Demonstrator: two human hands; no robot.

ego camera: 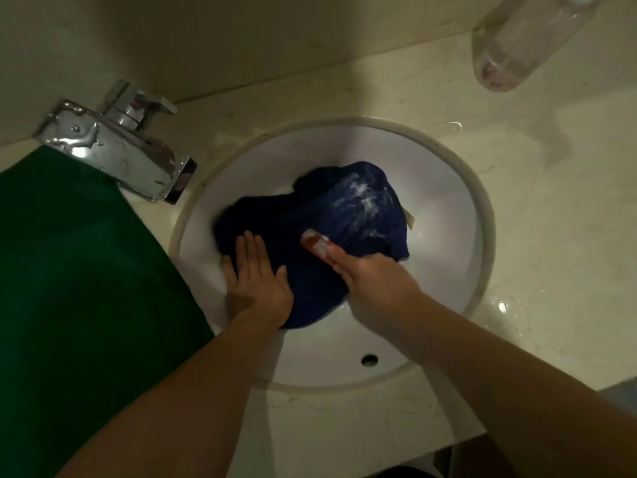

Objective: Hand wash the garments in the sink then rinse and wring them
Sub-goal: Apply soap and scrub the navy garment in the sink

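I see the dark blue garment (344, 215) lying bunched in the middle of the round white sink (448, 208), with white suds (365, 194) smeared over its far side. My left hand (256, 284) lies flat on the garment's near-left edge. Its grip is wide, with fingers straight and spread, pressing the cloth against the bowl and holding nothing. My right hand (375, 288) has its grip closed round an orange-brown bar (315, 243), streaked with white lather. The bar's free end touches the garment just beside the left fingertips. A chrome tap (113, 146) stands at the left of the worktop (551, 201), over a green cloth (76, 270). A clear bottle (517, 46) stands at the far right.
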